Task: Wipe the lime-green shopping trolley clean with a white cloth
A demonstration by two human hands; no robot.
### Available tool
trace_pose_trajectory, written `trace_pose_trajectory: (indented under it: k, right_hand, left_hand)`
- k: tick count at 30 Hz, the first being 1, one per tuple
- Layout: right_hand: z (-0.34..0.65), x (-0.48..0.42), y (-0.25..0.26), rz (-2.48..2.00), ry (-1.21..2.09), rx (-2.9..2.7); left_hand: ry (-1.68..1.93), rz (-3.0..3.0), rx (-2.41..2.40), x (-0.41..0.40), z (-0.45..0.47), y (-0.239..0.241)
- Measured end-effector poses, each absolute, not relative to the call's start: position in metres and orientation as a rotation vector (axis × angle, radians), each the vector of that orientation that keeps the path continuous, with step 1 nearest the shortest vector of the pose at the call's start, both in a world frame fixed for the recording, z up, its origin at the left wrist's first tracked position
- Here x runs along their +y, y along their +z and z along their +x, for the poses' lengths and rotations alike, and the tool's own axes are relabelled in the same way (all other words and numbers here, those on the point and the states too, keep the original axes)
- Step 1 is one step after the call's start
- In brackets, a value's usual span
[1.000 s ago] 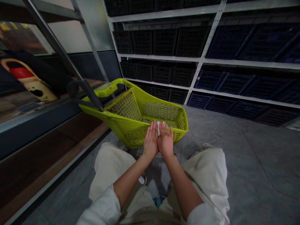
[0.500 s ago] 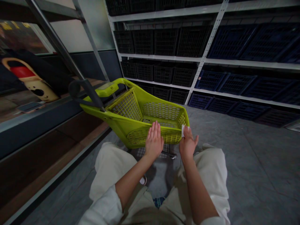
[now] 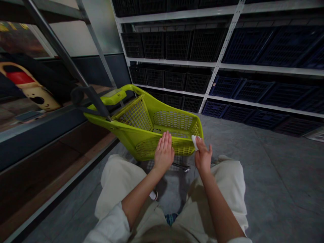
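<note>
A lime-green plastic shopping cart (image 3: pixel 121 135) stands before my knees, its handle end to the left. My left hand (image 3: pixel 164 153) lies flat with fingers stretched out against the near side wall, just at the rim. At the cart's right-hand front corner, my right hand (image 3: pixel 203 157) holds a folded white cloth or tissue (image 3: pixel 195 142) against the rim. The fingers of that hand are partly hidden behind the thumb side and the cloth.
White metal shelving (image 3: pixel 215 72) at the back carries black crates (image 3: pixel 178 45) and blue crates (image 3: pixel 226 87). On the left, a ledge holds a beige and red dog-faced bottle (image 3: pixel 37 96) and a phone (image 3: pixel 29 115). A metal pole (image 3: pixel 59 50) rises beside the cart handle.
My right hand and the white cloth have shifted slightly, the cloth now tilted and more to the left along the rim. My left hand stays flat on the cart side.
</note>
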State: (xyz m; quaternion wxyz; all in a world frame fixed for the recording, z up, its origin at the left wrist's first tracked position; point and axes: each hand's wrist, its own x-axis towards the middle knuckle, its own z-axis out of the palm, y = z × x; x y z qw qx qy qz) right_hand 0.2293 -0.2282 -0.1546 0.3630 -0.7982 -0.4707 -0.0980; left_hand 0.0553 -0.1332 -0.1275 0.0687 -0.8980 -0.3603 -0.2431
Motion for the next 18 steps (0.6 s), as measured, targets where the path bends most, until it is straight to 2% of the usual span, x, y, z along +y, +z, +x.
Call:
trace_pose_trajectory:
  k: [4,12,18]
  right_hand:
    - [0.233,-0.231,-0.157,-2.125,-0.289,-1.058]
    - [0.147,-0.172,-0.122,-1.97,-0.194,-1.465]
    - [0.184,-0.204,-0.138,-1.978,-0.233,-1.414]
  left_hand:
    - [-0.757,-2.722,-1.096,-0.136,0.058,-0.128]
    - [-0.732,-2.684,-1.111,-0.133,0.059,-0.133]
    - [-0.751,-2.714,-1.092,-0.136,0.056,-0.128]
